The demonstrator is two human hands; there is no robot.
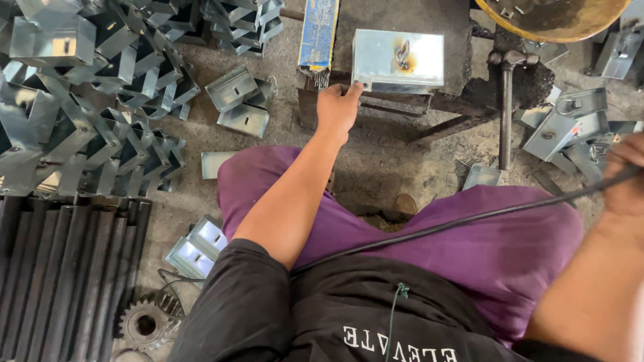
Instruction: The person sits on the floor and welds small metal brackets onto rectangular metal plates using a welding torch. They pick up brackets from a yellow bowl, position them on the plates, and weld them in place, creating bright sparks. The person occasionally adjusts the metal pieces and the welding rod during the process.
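Bracket pile (pixel 87 100) left; gear (pixel 144 325) lower left; hammer (pixel 505 100) right.
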